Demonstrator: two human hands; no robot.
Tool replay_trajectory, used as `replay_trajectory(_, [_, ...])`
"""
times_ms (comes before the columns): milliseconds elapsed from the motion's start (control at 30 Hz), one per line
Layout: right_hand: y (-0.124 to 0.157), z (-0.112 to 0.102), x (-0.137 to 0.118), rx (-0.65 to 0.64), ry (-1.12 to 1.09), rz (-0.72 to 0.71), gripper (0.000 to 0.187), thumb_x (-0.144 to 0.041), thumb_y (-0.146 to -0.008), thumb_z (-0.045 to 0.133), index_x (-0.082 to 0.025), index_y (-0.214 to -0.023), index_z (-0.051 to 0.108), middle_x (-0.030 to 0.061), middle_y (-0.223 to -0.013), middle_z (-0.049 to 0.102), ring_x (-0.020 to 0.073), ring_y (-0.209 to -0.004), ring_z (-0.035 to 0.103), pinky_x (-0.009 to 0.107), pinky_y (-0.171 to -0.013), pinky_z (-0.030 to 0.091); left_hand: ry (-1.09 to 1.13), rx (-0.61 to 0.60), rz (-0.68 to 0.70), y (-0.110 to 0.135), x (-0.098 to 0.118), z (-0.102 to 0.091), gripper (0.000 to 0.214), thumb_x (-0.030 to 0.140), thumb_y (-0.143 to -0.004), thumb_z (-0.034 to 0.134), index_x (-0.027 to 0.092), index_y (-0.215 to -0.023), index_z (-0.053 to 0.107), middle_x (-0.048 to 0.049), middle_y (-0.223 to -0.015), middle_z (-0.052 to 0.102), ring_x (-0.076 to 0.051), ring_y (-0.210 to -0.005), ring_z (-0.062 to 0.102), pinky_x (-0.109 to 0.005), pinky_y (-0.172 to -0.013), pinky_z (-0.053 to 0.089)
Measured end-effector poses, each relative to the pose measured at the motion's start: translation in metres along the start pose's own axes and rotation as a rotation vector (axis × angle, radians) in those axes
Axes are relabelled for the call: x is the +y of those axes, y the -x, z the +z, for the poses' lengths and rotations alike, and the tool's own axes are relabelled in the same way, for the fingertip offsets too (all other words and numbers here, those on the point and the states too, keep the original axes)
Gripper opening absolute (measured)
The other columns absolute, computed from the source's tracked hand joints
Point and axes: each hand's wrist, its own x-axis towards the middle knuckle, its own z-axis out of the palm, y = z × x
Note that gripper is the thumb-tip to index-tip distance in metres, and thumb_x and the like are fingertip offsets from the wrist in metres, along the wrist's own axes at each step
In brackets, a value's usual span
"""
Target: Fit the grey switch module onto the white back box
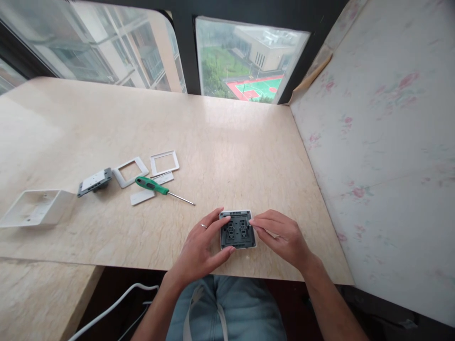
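A dark grey wall switch module [237, 237] with two rocker mechanisms lies on the near part of the sill, set in a white square box whose rim shows around it. My left hand [202, 244], with a ring on one finger, grips it from the left, with fingertips on its top and the thumb at its lower edge. At its right side, my right hand [280, 234] is closed in a pinch over the module's right edge. Whatever small thing sits between those fingertips is too small to name.
A green-handled screwdriver [152, 184] lies across white rocker plates [142, 197] to the left. Beyond are two white frames [165, 163], another switch module [95, 182] and an open white box [46, 207]. A papered wall [384, 151] bounds the right; windows [249, 61] stand behind.
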Motion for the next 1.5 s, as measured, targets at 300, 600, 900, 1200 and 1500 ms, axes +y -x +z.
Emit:
replay_trajectory(300, [-0.003,-0.002,0.000,-0.089,0.063,-0.069,0.022,-0.004,-0.092,0.060,-0.019,-0.103,0.073,0.0067,-0.086,0.074,0.0167,-0.078,0.067,0.030,-0.067,0.055,-0.002,-0.009,0.001,0.000,0.003,-0.002,0.059,0.036,-0.089,0.069,0.028,-0.143,0.048,-0.0124,-0.157,0.043,-0.030,-0.140,0.049,-0.049,-0.112,0.047])
replay_trajectory(600, [-0.007,-0.010,-0.006,-0.238,0.106,-0.041,0.023,-0.003,-0.093,0.057,-0.016,-0.104,0.073,0.0088,-0.093,0.071,0.0178,-0.084,0.064,0.031,-0.071,0.053,-0.015,-0.009,0.005,0.001,0.003,-0.001,0.061,0.036,-0.089,0.069,0.028,-0.145,0.046,-0.0130,-0.157,0.043,-0.030,-0.141,0.047,-0.049,-0.113,0.046])
replay_trajectory(900, [-0.005,-0.010,-0.008,-0.235,0.092,0.000,0.025,-0.005,-0.096,0.053,-0.018,-0.106,0.073,0.0086,-0.092,0.071,0.0182,-0.084,0.065,0.031,-0.071,0.056,-0.001,0.004,-0.001,0.000,0.004,0.000,0.061,0.035,-0.087,0.070,0.027,-0.144,0.049,-0.0130,-0.156,0.045,-0.031,-0.141,0.048,-0.049,-0.112,0.047])
replay_trajectory(1200, [-0.002,-0.003,-0.006,-0.169,0.105,0.010,0.024,-0.005,-0.096,0.052,-0.017,-0.103,0.072,0.0079,-0.091,0.072,0.0181,-0.083,0.067,0.031,-0.073,0.057,-0.015,0.017,0.007,0.000,0.005,0.001,0.060,0.035,-0.087,0.069,0.026,-0.142,0.049,-0.0142,-0.155,0.046,-0.030,-0.140,0.049,-0.049,-0.112,0.046])
replay_trajectory(1500, [-0.001,-0.006,-0.010,-0.176,0.166,-0.002,0.027,-0.004,-0.096,0.051,-0.019,-0.103,0.072,0.0068,-0.088,0.071,0.0175,-0.079,0.065,0.031,-0.069,0.056,-0.004,0.023,0.012,0.001,0.003,0.003,0.061,0.036,-0.086,0.070,0.026,-0.142,0.049,-0.0138,-0.155,0.045,-0.030,-0.141,0.048,-0.049,-0.113,0.045])
